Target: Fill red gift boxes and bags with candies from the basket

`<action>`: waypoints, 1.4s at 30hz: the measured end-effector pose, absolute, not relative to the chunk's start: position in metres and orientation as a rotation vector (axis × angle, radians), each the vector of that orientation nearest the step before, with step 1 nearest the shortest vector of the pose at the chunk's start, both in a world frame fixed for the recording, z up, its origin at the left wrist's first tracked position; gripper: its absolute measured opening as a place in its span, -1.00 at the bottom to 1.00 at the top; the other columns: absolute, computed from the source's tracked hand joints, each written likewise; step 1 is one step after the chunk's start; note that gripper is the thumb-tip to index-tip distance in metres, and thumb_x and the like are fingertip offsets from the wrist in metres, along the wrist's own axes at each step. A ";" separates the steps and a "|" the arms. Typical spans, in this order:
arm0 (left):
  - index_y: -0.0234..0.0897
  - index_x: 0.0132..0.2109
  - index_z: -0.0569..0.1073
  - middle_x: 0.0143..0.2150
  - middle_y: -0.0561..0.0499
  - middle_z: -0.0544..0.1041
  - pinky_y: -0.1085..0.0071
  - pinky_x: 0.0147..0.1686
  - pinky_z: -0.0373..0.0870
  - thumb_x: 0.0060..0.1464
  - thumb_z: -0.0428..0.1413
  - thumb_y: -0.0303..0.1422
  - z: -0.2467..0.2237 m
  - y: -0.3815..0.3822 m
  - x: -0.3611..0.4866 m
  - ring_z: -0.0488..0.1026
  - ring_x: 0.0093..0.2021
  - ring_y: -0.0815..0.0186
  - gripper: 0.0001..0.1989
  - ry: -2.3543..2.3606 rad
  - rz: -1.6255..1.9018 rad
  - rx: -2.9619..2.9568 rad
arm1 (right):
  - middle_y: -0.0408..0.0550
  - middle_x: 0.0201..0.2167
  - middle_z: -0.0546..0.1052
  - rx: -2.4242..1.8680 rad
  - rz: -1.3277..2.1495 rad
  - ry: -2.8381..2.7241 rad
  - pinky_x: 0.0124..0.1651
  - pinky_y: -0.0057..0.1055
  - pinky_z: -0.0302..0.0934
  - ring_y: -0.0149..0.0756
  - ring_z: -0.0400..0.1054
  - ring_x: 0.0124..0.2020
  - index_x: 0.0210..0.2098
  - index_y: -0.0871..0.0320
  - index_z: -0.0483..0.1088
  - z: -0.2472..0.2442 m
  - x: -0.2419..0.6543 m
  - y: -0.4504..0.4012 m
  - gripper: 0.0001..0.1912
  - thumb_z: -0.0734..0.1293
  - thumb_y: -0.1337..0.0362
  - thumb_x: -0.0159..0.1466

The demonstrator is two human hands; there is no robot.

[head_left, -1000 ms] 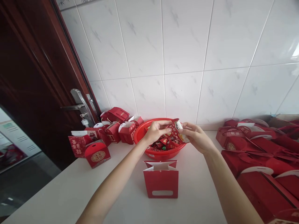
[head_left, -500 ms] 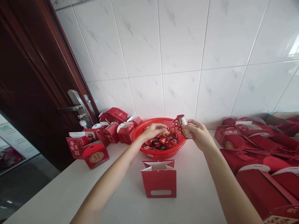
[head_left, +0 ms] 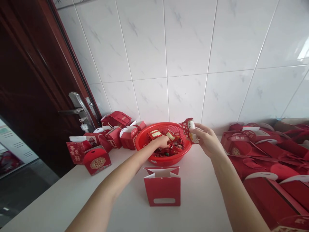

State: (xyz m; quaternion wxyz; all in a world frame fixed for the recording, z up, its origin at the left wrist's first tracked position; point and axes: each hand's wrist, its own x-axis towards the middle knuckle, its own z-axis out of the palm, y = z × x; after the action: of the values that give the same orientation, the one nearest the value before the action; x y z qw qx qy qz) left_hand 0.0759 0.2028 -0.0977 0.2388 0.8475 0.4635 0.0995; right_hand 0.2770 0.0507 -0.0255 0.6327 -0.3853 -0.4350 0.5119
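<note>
My left hand (head_left: 162, 141) is down in the red plastic basket (head_left: 166, 160), its fingers curled among wrapped candies (head_left: 177, 145); what they grip is hidden. Over the basket's right rim, my right hand (head_left: 205, 137) is closed on several wrapped candies (head_left: 190, 129), one in dotted red and one in white. In front of the basket an open red paper box (head_left: 162, 190) stands upright on the white table (head_left: 193, 199), its top flaps spread.
Finished-looking red boxes (head_left: 98, 160) cluster at the back left beside the door (head_left: 33, 80). Many red boxes, some flattened (head_left: 272, 193), cover the right side. A tiled wall (head_left: 149, 58) rises behind.
My left hand has moved down into the candies, and its fingers have curled. My right hand still holds its candies in nearly the same place.
</note>
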 end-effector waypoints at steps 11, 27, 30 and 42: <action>-0.26 -0.62 0.30 -0.65 0.19 0.22 0.41 -0.47 0.08 -0.25 0.28 -0.30 -0.064 0.179 0.058 0.17 -0.54 0.41 -0.71 1.142 0.503 2.068 | -0.10 -0.39 0.57 -0.858 1.159 -0.984 -0.37 -0.40 0.21 -0.35 0.37 -0.44 -0.34 0.13 0.50 -0.022 0.278 0.049 -0.65 0.55 0.16 -0.10; -0.29 -0.26 0.53 -0.23 0.03 0.58 0.32 -0.13 0.40 -0.33 0.43 -0.34 -0.057 0.150 0.039 0.51 -0.18 0.25 -0.60 0.964 0.879 1.497 | -0.10 -0.44 0.55 -0.904 1.189 -0.951 -0.46 -0.43 0.16 -0.36 0.35 -0.47 -0.35 0.16 0.52 -0.024 0.270 0.050 -0.67 0.53 0.25 -0.14; -0.26 -0.20 0.59 -0.17 0.01 0.62 0.29 -0.04 0.39 -0.29 0.45 -0.28 -0.055 0.146 0.039 0.52 -0.11 0.21 -0.58 0.897 0.909 1.557 | -0.14 -0.52 0.50 -0.896 1.188 -0.989 -0.49 -0.43 0.10 -0.41 0.27 -0.53 -0.40 0.18 0.54 -0.025 0.268 0.050 -0.75 0.51 0.27 -0.11; -0.28 -0.20 0.59 -0.22 0.05 0.62 0.35 -0.13 0.39 -0.26 0.46 -0.28 -0.035 0.125 0.050 0.53 -0.22 0.30 -0.58 0.800 0.978 1.427 | -0.11 -0.47 0.56 -0.803 1.352 -0.967 -0.41 -0.43 0.30 -0.35 0.40 -0.48 -0.37 0.17 0.48 -0.031 0.259 0.055 -0.66 0.54 0.35 -0.17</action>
State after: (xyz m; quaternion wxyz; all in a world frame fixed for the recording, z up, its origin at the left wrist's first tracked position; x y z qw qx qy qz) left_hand 0.0505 0.1245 -0.0354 0.5792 0.6103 0.3421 0.4184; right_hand 0.2589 0.0546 -0.0310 0.6033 -0.3468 -0.4178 0.5841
